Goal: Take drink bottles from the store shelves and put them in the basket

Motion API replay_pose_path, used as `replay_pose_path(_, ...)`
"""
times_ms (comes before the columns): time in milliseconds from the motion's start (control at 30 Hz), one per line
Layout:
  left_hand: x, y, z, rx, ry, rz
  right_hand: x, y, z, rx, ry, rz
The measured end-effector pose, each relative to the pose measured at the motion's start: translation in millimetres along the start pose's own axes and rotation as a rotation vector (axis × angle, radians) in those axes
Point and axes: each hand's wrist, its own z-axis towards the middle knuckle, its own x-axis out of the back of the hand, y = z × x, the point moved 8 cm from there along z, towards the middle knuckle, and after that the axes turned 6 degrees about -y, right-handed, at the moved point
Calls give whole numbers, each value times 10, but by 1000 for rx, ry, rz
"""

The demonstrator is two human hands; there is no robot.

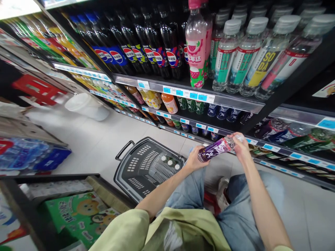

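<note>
A clear plastic drink bottle (215, 149) with a purple label lies tilted between my two hands, above my knees. My left hand (195, 159) is closed round its bottom end. At the white-capped end, my right hand (240, 146) has its fingers wrapped about the neck and cap. To the left on the floor sits a dark grey shopping basket (138, 164) with a raised handle. Inside the basket, several white-capped bottles (170, 162) stand at its right end. The lower shelf (222, 130) runs just beyond my hands.
Cola bottles (150, 38), a pink drink bottle (195, 52) and soda water bottles (225, 59) line the upper shelf. A white bucket (87, 106) is on the floor, far left. A bin with a green box (75, 216) stands near my left; wrapped bottle packs (28, 153) lie beyond it.
</note>
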Motion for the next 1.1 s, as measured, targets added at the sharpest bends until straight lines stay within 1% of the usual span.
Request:
replay_pose_path(67,11,-38,0,73,5,-5,-129,-44,-39,-35,-150,63)
replay_pose_path(100,14,-49,0,100,3,-7,-162,-66,-58,-45,-193,68)
replay_pose_path(167,12,-53,7,128,-5,-10,-170,-93,-81,-60,-220,39)
replay_pose_path(300,25,-28,32,102,32,-6,-113,-107,-73,-72,-191,-35)
replay_pose_path(400,36,-17,43,43,85,11,-77,-136,-61,-36,-144,-83)
replay_pose_path(467,25,-31,42,16,100,14,-59,-150,-59,-12,-109,-107)
replay_pose_path(600,-9,-74,30,0,96,18,41,-169,-57,48,26,-211)
replay_pose_path(700,-8,-68,26,-9,93,19,126,-161,-57,80,134,-318)
replay_pose_path(867,12,-26,33,27,61,37,207,-112,-48,105,248,-388)
replay_pose_path(967,13,-16,31,79,27,52,194,-117,-29,129,225,-388)
replay_pose_path(1033,22,-22,26,120,23,55,140,-89,-8,97,144,-329)
replay_pose_path(1100,28,-35,20,158,23,53,59,-47,1,41,49,-221)
